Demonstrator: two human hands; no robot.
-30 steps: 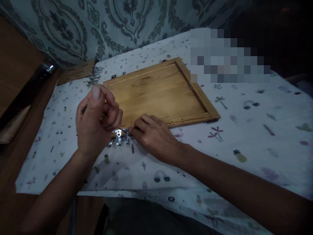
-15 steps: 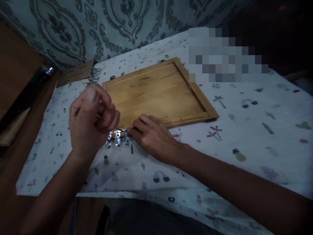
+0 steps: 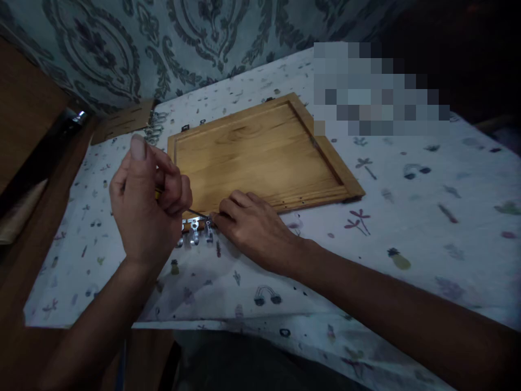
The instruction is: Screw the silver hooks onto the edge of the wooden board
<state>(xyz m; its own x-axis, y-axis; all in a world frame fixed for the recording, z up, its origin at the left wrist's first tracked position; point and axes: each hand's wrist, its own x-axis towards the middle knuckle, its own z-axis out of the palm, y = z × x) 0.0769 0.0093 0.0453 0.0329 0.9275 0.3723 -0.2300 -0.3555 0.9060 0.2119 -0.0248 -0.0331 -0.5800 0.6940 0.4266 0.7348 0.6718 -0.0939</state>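
A wooden panel [image 3: 260,157] with a raised frame lies flat on a patterned white cloth [image 3: 407,217]. A silver metal hinge [image 3: 195,231] sits at the panel's near left corner. My left hand [image 3: 146,203] is closed round a thin screwdriver [image 3: 195,213], thumb up, its tip angled down at the hinge. My right hand [image 3: 248,222] rests on the cloth beside the hinge, its fingertips pinched against the hinge's right end.
More silver metal hardware [image 3: 157,127] and a brown cardboard sheet [image 3: 122,122] lie at the far left of the cloth. A patterned wall [image 3: 163,43] rises behind. Brown wooden furniture [image 3: 24,136] stands on the left.
My left hand has shifted a little left and turned around the screwdriver, thumb still up. My right hand stays at the hinge. The view has drifted slightly.
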